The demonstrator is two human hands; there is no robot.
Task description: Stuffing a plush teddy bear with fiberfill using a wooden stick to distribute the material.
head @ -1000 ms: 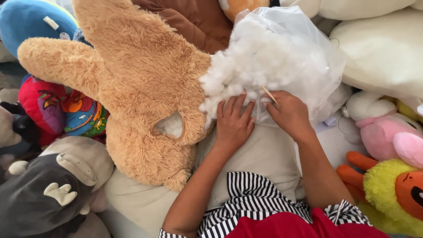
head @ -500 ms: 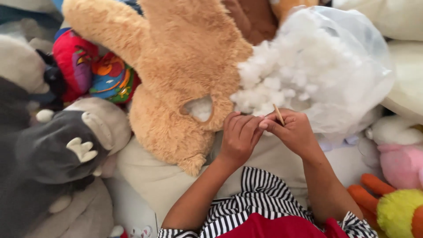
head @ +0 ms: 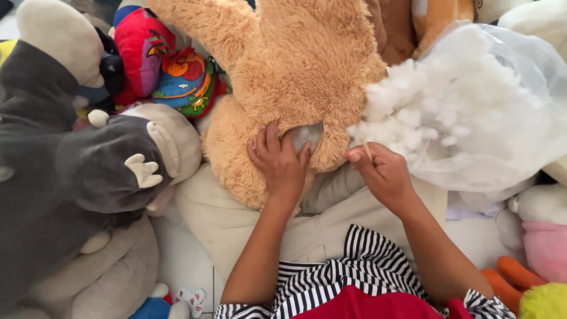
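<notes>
A big tan plush bear (head: pixel 295 71) lies across my lap with a torn opening (head: pixel 306 134) that shows white filling. My left hand (head: pixel 277 160) rests on the bear's fur, fingers at the edge of that opening. My right hand (head: pixel 381 172) pinches a thin wooden stick (head: pixel 367 151) beside the hole. It sits at the lower edge of a clear plastic bag (head: pixel 508 136) of white stuffing (head: pixel 437 106), which lies right of the bear.
A grey plush animal (head: pixel 77 171) with cream claws fills the left. A red, multicoloured soft toy (head: pixel 165 65) lies at the top left. Pink (head: pixel 543 242) and orange-yellow (head: pixel 531 289) plush toys sit at the lower right. A beige cushion (head: pixel 236 218) lies under the bear.
My left hand has slid left from the stuffing bag onto the bear's torn opening. My right hand still pinches the stick. The view has shifted so everything sits further right.
</notes>
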